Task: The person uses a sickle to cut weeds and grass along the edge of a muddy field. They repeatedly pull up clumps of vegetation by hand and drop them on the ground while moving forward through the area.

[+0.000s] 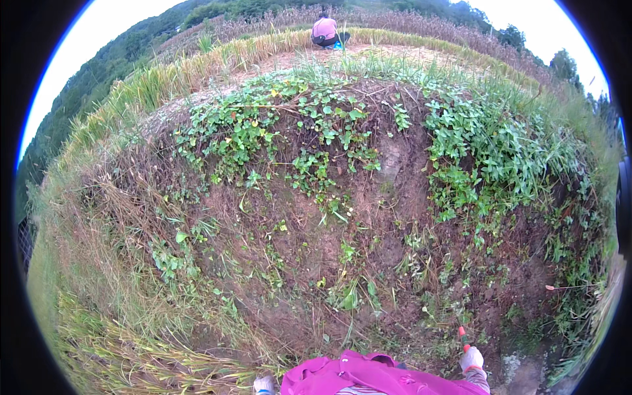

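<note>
My right hand (472, 360), in a whitish work glove, is at the lower right, closed around a handle (463, 337) with red and dark green parts. What the handle belongs to cannot be made out. At the bottom edge, left of the magenta jacket (340, 373), my left hand (264, 384) shows only in part, also gloved; its fingers are not clear. Before me rises a steep earth bank (326, 237) with small weeds and dry stems. Leafy green plants (486, 148) hang over its upper right, and a vine with rounded leaves (242, 133) covers the upper middle and left.
A person (324, 30) in a pink top crouches on the ground above the bank, beside a strip of yellowing crop (163, 79). Dry grass (113, 261) covers the left slope. Flattened yellow-green stalks (148, 358) lie at the lower left. Wooded hills stand behind.
</note>
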### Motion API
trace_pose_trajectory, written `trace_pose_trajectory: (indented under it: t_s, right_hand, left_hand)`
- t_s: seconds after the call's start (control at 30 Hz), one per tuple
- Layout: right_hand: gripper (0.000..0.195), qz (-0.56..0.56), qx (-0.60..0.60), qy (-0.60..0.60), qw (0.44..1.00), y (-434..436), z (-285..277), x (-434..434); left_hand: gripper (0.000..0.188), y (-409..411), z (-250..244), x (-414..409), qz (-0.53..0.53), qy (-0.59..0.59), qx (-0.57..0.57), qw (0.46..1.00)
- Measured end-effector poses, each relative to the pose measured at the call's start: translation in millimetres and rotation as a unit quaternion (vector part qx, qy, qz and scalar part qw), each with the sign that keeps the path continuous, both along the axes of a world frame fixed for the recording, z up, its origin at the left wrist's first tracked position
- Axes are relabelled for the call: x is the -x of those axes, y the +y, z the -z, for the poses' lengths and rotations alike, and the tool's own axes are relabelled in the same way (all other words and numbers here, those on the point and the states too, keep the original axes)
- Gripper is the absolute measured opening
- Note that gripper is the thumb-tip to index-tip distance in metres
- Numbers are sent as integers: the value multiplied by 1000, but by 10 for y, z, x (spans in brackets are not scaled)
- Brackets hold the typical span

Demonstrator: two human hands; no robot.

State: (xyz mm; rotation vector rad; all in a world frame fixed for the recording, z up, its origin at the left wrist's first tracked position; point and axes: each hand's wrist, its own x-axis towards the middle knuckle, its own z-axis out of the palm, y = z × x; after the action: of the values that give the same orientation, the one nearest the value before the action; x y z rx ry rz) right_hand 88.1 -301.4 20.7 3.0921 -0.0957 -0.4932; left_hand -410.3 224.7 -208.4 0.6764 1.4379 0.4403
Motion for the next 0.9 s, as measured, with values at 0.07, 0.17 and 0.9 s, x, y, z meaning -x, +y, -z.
trace_pose_trajectory:
  t_s: [0.07,0.17,0.9]
  right_hand:
    - [23,23,-28,-67,997,124,-117,-37]
    - [32,30,-76,-81,993,494,-137,-154]
    - [35,-92,-170,82,978,1455,808,330]
  left_hand:
    - [16,-243,-136,-289,2,29,-10,1000]
    - [8,-346,-485,-612,15,27,-27,999]
    - [17,-213,-1582,-2334,125,-42,-99,986]
